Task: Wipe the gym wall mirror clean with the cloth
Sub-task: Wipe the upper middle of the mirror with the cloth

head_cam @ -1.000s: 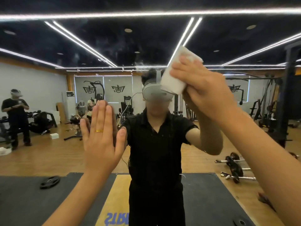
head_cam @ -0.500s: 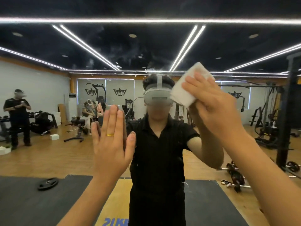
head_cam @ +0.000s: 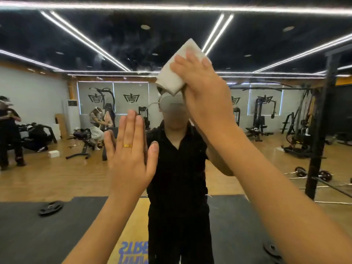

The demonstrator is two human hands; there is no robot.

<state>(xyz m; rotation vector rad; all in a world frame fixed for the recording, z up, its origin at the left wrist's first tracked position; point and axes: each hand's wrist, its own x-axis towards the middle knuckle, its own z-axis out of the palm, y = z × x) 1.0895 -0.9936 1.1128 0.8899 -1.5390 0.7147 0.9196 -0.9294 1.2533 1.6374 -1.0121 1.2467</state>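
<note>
- Our right hand presses the folded white cloth to the wall mirror, fingers straight.
- Our left hand lies flat on the mirror, holding nothing.

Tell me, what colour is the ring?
The ring is gold, on the left hand; head view.

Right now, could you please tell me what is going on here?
A person is wiping the gym wall mirror. Their right hand presses a folded white cloth flat against the glass, over their reflection's head. Their left hand is open, palm toward the mirror lower down, holding nothing.
</note>
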